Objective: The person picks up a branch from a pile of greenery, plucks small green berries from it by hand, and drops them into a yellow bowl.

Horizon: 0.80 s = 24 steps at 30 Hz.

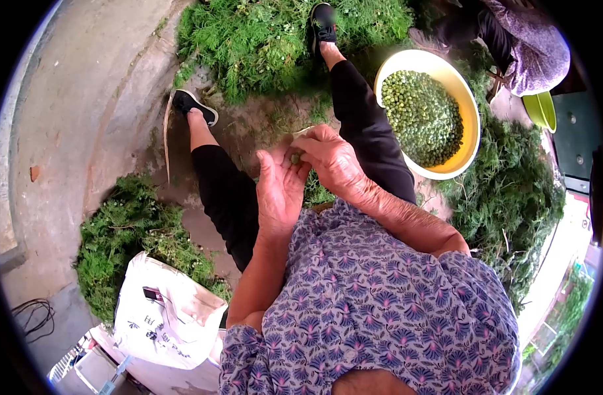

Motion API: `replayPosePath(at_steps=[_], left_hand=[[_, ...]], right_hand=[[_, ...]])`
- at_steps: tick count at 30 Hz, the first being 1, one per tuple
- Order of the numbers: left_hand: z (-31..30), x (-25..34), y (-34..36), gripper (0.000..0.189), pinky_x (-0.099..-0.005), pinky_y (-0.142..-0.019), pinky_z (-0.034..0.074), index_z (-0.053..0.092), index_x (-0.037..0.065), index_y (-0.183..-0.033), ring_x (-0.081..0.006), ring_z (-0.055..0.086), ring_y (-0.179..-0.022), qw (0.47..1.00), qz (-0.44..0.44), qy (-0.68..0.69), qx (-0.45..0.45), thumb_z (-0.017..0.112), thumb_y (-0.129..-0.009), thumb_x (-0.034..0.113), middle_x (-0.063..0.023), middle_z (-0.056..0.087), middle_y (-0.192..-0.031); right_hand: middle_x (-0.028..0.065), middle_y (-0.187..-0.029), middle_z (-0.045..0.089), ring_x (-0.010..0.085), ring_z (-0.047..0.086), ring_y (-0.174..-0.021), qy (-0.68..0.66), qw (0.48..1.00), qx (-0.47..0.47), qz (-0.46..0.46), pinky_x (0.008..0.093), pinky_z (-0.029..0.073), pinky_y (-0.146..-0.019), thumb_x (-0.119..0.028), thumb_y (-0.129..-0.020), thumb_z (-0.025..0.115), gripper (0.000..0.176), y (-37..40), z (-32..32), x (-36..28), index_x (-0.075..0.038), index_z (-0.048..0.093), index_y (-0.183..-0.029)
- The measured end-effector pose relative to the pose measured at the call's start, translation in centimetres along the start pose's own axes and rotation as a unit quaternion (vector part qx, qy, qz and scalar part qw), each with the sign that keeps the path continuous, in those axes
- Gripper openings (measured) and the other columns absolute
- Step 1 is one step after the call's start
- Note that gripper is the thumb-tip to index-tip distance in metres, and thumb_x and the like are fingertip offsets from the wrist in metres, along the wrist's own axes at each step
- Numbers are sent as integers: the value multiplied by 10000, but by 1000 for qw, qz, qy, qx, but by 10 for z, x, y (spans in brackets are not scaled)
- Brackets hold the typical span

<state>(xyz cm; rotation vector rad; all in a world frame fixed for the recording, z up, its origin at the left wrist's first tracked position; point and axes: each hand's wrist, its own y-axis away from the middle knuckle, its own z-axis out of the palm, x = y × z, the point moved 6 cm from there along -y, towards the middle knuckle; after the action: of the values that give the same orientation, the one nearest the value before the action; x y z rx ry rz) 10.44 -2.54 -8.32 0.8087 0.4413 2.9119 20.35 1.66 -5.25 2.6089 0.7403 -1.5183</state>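
Observation:
My left hand (280,192) is turned palm up in front of my lap, its thumb apart and its fingers curled. A small green seed cone (295,158) rests against those fingers. Over them bends my right hand (333,157), closed in a pinch. What its fingertips hold is hidden. To the right of my right leg stands a yellow basin (471,135), holding many green seed cones (420,115) of the same look.
Piles of cut evergreen branches lie ahead (249,46), at left (127,243) and at right (505,191). A white sack (170,316) carries a dark phone (153,293). Another person (532,46) sits at upper right near a green basin (540,110).

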Motion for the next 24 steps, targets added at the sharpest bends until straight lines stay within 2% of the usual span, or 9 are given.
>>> replayPosePath(at_steps=[2, 4, 12, 14, 17, 18, 21, 22, 24], left_hand=[[-1, -1, 1, 714, -357, -1029, 310, 302, -58, -1306, -242, 414, -1155, 1000, -20, 19, -5, 371, -904, 527, -153, 410, -1246], [-2, -1, 2, 707, -354, -1026, 312, 308, -57, -1303, -240, 417, -1151, 1000, -24, 20, 1, 371, -905, 524, -151, 418, -1241], [-20, -19, 0, 646, -340, -952, 381, 383, -65, -1249, -201, 451, -1108, 999, -47, -13, -3, 422, -909, 483, -125, 476, -1152], [-30, -24, 3, 547, -315, -862, 441, 449, -55, -1178, -192, 524, -1007, 995, -66, -32, 75, 482, -906, 419, -120, 523, -1095], [-49, -31, 4, 389, -322, -814, 475, 546, -18, -1062, -198, 581, -898, 986, -82, -127, 72, 521, -907, 337, -104, 596, -975], [-55, -34, 5, 359, -334, -817, 480, 562, -10, -1047, -199, 591, -882, 972, -101, -200, 69, 521, -910, 319, -98, 612, -949], [-61, -39, 13, 313, -286, -806, 453, 588, -32, -1049, -162, 583, -877, 920, -112, -374, 34, 541, -900, 239, -88, 629, -955], [-67, -44, 16, 304, -265, -819, 435, 587, -41, -1064, -137, 567, -897, 867, -113, -485, -16, 538, -900, 211, -82, 625, -979], [-73, -47, 19, 314, -244, -800, 430, 588, -54, -1063, -116, 553, -893, 856, -114, -505, -9, 566, -881, 201, -77, 628, -961]], right_hand=[[119, -881, 564, 307, 571, -850, -17, 1000, -3, 9, 361, 484, -702, -11, -713, 596, 242, 2, 4, 7, -59, 614, -950], [111, -875, 562, 302, 569, -857, 41, 994, 19, -102, 361, 487, -700, -15, -692, 609, 243, 2, 1, -3, -60, 611, -931], [103, -839, 593, 249, 593, -812, -14, 997, -55, -54, 323, 487, -698, 8, -698, 631, 220, 7, 8, 4, -28, 619, -915], [110, -850, 603, 206, 610, -795, -213, 970, -37, 113, 310, 489, -705, -28, -723, 628, 188, 8, 3, 22, -15, 620, -911], [28, -781, 600, 80, 521, -639, -265, 927, 20, 265, 222, 440, -571, -39, -786, 629, 157, 10, -26, 49, 4, 631, -937], [9, -733, 582, 61, 487, -597, -275, 924, 69, 255, 206, 409, -522, -52, -792, 629, 170, 11, -43, 64, -11, 636, -957], [22, -753, 604, 68, 512, -629, -156, 931, 189, 268, 196, 417, -557, -48, -802, 606, 213, 18, -113, 85, -17, 631, -1011], [40, -825, 633, 80, 533, -667, -67, 931, 217, 287, 205, 429, -588, -52, -802, 605, 265, 26, -136, 109, -6, 615, -1063], [136, -1090, 614, 180, 618, -830, 117, 920, 319, 194, 295, 484, -769, -98, -789, 639, 387, 50, -179, 154, -24, 563, -1161]])
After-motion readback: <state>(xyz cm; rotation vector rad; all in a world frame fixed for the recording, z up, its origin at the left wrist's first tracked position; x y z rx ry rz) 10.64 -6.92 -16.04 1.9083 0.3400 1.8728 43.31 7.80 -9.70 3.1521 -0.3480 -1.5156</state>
